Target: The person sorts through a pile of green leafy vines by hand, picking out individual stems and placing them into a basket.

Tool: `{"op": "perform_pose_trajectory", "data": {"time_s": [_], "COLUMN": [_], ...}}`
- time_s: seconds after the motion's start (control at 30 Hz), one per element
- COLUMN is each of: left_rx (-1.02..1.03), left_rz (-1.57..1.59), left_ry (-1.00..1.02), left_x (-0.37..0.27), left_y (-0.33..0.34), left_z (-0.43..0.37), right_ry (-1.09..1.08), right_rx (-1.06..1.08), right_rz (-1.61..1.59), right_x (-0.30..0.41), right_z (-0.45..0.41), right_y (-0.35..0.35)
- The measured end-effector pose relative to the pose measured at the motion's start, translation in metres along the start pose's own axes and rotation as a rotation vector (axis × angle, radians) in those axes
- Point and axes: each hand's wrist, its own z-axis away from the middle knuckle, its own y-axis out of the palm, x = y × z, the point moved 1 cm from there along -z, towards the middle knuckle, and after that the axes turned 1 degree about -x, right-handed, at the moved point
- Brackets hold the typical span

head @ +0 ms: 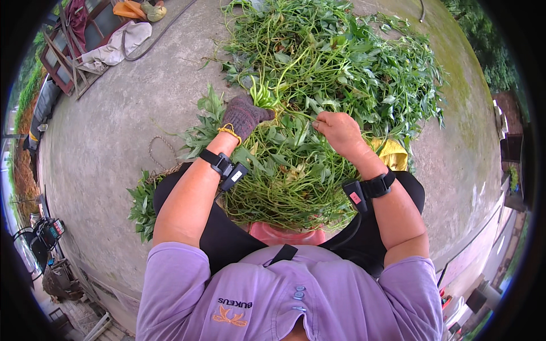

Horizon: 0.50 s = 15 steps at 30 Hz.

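My left hand (245, 114), in a dark knitted glove with a yellow cuff, grips a bundle of cut green stems (262, 94). The stem ends point away from me, while their leaves (210, 108) hang out on the left side of the glove. My bare right hand (339, 130) pinches one long green stem (300, 114) between thumb and forefinger; it runs across towards the gloved hand. Below both hands, a heap of leafy green vines (294, 183) lies between my knees. Whether the pinched stem is joined to the heap is hard to see.
A larger pile of leafy vines (341, 55) covers the concrete ground (102, 119) ahead. A red plastic tub or stool (283, 234) shows under the near heap. Yellow sheeting (391, 154) sits by my right knee. Left are a rope loop (161, 150), more leaves (143, 209) and a hose (147, 49).
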Motion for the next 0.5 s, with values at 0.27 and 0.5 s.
{"op": "perform_pose_trajectory", "data": {"time_s": [0.27,0.5], "left_rx": [-0.036,-0.226], "left_rz": [0.289,-0.206], "left_ry": [-0.301,-0.215], "left_x": [0.025,0.03], "left_y": [0.004,-0.023], "left_z": [-0.014,-0.017], "right_ry": [0.161,0.198], "right_rx": [0.081,-0.046], "right_rz": [-0.654,-0.877], "right_x": [-0.014,-0.011], "right_z": [0.002,0.018], "right_y": [-0.002,-0.041]}}
